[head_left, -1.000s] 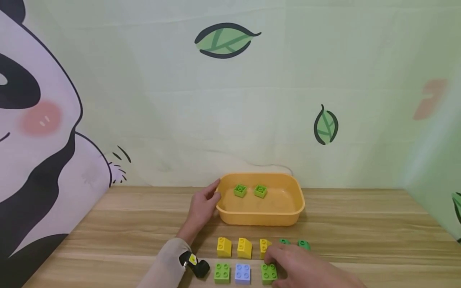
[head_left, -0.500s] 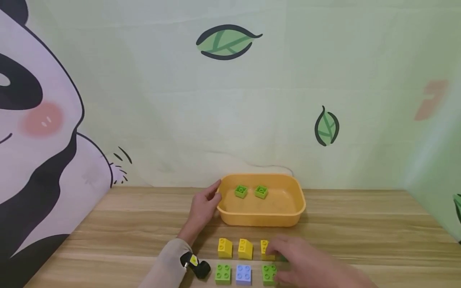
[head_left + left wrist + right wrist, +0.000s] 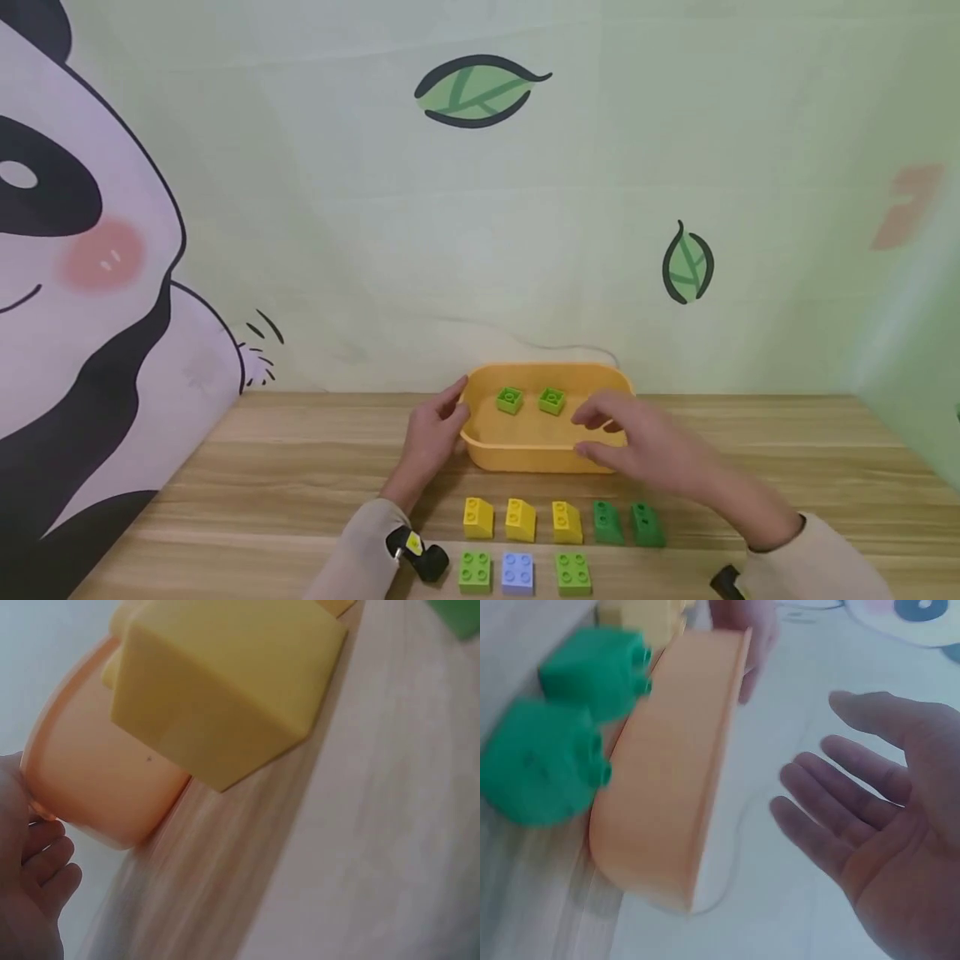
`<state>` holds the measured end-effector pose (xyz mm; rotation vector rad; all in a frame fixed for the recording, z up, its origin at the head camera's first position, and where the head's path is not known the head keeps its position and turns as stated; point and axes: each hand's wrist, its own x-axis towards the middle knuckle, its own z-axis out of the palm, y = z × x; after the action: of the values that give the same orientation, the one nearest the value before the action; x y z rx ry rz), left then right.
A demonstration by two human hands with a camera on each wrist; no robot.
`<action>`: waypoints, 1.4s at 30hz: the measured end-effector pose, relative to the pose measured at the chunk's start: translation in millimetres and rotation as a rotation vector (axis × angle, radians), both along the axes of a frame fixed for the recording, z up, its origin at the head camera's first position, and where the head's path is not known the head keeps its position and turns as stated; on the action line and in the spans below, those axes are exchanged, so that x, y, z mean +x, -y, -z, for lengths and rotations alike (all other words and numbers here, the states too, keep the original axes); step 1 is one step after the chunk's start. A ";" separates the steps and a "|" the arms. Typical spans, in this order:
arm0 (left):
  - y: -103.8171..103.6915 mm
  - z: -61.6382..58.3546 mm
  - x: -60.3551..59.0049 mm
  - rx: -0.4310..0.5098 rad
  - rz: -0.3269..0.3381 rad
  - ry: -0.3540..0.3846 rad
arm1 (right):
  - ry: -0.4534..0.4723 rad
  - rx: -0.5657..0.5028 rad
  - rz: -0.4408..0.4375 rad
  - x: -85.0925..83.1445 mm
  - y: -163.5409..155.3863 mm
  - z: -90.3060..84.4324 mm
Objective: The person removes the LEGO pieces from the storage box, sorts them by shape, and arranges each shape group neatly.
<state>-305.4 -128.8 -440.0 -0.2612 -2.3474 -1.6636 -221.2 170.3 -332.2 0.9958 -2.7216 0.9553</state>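
Note:
My left hand holds the left end of a yellow-orange plastic basin, thumb and index finger at its rim. In the left wrist view, the other fingers curl loosely outside the basin wall. Over the basin's right end hovers my right hand; the right wrist view shows its palm and spread fingers with nothing in them. Inside the basin lie two lime-green toy building bricks, a left one and a right one, both with their hollow undersides up.
Before the basin stand three yellow sloped bricks and two dark green sloped bricks in a row. Nearer me are a lime brick, a light blue brick and another lime brick. A printed cloth wall rises behind.
My right hand has moved from above the front bricks, forward to the basin's right end, uncovering the dark green bricks. The left hand stays at the basin. No brick has visibly been moved.

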 end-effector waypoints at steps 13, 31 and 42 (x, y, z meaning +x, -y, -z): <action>-0.3 -0.7 -0.5 0.000 -0.006 -0.010 | 0.034 0.072 0.085 -72.8 6.9 14.1; -0.3 -0.8 0.2 -0.006 -0.001 -0.024 | 0.062 0.315 0.171 -115.2 30.8 39.1; 1.1 1.3 -1.9 -0.003 0.000 -0.023 | 0.119 0.391 0.201 -129.0 39.5 41.1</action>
<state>-307.2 -130.0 -441.3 -0.2787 -2.3334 -1.6488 -350.2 130.8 -373.4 0.7072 -3.1090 0.4736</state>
